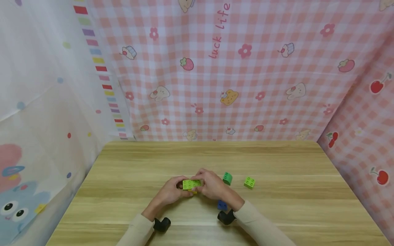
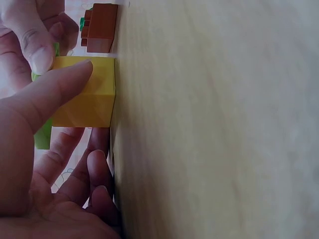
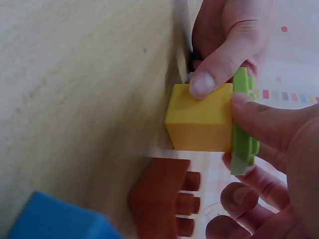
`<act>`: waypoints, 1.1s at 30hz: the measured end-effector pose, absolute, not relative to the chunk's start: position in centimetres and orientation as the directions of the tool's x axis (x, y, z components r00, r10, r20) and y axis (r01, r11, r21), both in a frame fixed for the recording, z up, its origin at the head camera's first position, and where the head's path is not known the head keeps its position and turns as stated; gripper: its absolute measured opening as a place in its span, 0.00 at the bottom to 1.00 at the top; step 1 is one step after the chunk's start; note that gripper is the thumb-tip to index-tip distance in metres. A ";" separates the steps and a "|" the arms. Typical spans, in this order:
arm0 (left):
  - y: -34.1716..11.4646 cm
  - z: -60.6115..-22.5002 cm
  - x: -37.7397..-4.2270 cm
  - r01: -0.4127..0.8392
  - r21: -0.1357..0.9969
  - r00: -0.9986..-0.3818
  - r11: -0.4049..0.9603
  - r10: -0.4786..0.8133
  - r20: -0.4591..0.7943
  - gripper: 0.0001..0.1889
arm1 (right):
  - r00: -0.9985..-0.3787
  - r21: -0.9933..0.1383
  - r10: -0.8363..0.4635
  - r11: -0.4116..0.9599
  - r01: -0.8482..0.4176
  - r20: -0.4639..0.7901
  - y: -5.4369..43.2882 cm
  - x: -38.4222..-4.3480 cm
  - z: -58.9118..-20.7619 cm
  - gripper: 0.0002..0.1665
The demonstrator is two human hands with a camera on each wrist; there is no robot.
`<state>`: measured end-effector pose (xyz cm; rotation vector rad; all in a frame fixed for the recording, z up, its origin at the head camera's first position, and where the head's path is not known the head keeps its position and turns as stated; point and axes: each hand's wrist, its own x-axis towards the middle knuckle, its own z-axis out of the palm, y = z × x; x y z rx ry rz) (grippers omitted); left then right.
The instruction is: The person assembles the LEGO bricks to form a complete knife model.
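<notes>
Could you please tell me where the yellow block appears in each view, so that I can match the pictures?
Head: the yellow block is a small sliver, low and near the middle, mostly hidden.
Left wrist: in the upper left, large but partly covered.
Right wrist: slightly right of centre, large.
Shared landmark: the light-green studded plate, seen against the yellow block in all three views.
</notes>
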<state>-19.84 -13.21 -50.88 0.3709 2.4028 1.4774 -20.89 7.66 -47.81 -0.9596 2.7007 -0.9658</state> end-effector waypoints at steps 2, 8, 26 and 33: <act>-13.2 -50.9 -19.8 0.066 0.898 -0.922 0.435 0.370 -0.112 0.16 | -0.788 -0.568 -0.607 0.613 -0.549 0.106 7.6 -20.9 -47.7 0.19; -13.3 -51.0 -19.8 0.068 0.899 -0.919 0.432 0.378 -0.112 0.16 | -0.782 -0.497 -0.612 0.645 -0.580 0.119 7.6 -20.7 -47.5 0.20; -13.3 -51.2 -20.1 0.096 0.884 -0.921 0.458 0.378 -0.096 0.18 | -0.799 -0.543 -0.589 0.635 -0.549 0.119 7.6 -20.6 -48.0 0.21; -13.3 -51.1 -19.9 0.107 0.872 -0.924 0.477 0.372 -0.090 0.18 | -0.807 -0.622 -0.586 0.605 -0.497 0.075 7.5 -20.8 -47.8 0.19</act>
